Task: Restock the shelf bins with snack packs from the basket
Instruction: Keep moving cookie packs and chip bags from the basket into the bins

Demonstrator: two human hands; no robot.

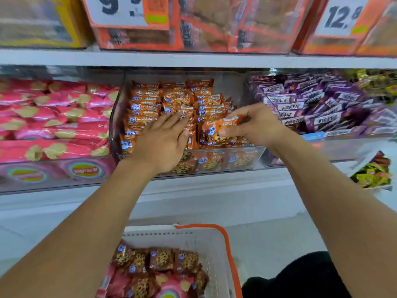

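The shelf (193,60) holds a clear bin (242,160) full of orange cookie packs. Below sits the white basket (210,244) with more packs inside. The left hand (163,145) lies flat, fingers straight, pressing on the packs in the bin. The right hand (255,123) pinches one snack pack (223,129) just above the bin. The pack looks light, crinkly and a bit slippery, with cookies that could break. Hold it softly by its edges.
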